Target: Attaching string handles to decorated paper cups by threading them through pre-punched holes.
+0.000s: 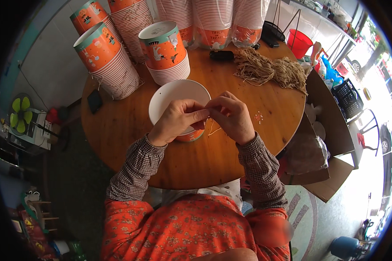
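2 hands [178, 122] [233, 117] up, both on 1 paper bucket [176, 98] mid-table. 1 round wood table [204, 161]. Far edge: approx. 7 stacks of orange-and-white buckets [106, 58], some cut off. 1 pile of tan cord [270, 67] at far right edge. 1 red pail [299, 42] off-table.

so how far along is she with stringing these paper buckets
Done, it seems: nothing shows finished handles; the stacks of orange printed paper buckets on the round wooden table look unstrung. In hand: the left hand and right hand pinch a thin tan string at the rim of one white-lined orange bucket. Left: the stacks, with a pile of tan cords waiting.
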